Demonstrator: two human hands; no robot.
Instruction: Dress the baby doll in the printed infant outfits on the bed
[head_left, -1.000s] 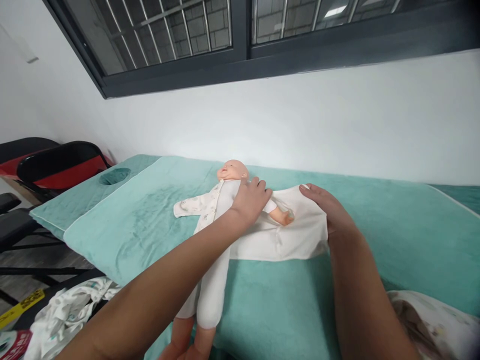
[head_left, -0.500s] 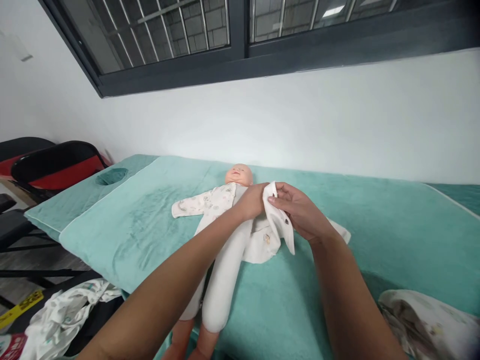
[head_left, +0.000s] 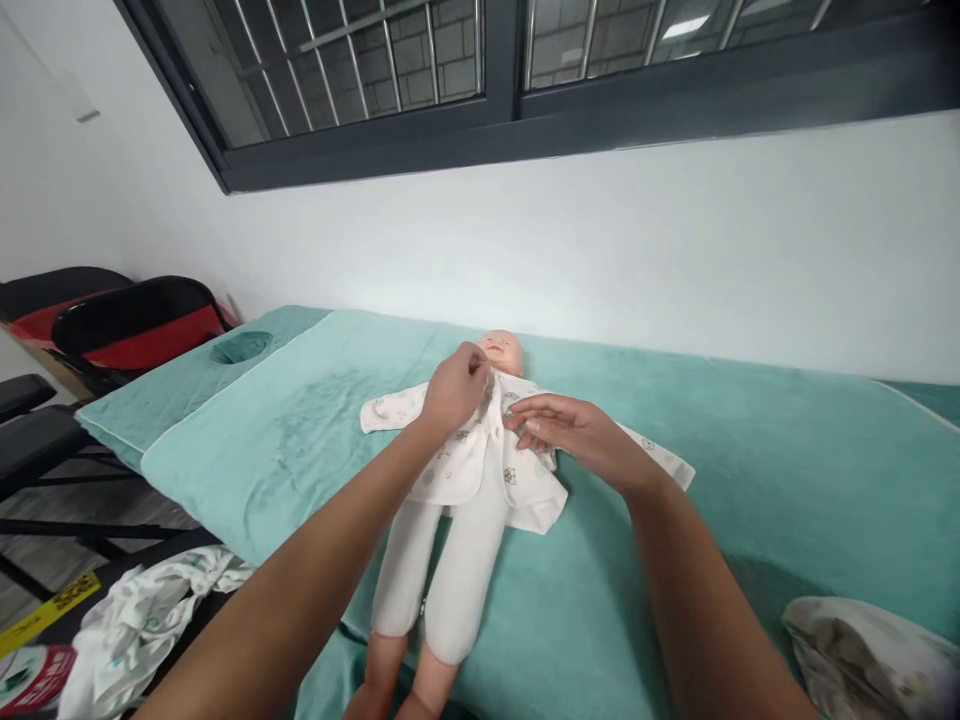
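Observation:
A baby doll point(head_left: 501, 350) lies on its back, head toward the wall and bare feet toward me. It wears white leggings point(head_left: 469, 590) and a white patterned baby jacket point(head_left: 450, 470), whose sleeves stretch out to both sides. My left hand point(head_left: 456, 388) is closed at the jacket's collar, just below the doll's chin, pinching its edge; the fingertips are partly hidden. Over the chest, my right hand point(head_left: 574, 428) has its fingers loosely stretched out and touches the right front panel. The two front panels meet near the chest and part lower down.
A teal padded bed point(head_left: 285, 420) with a face hole point(head_left: 241, 347) runs along the wall. Crumpled printed cloth point(head_left: 862, 655) lies at the right front, more white cloth point(head_left: 142, 620) at the lower left. Folding chairs point(head_left: 142, 325) stand at the left.
The right panel was folded back between both hands; now it lies over the doll's chest. My left hand has moved left to the collar, and my right hand has loosened its pinch.

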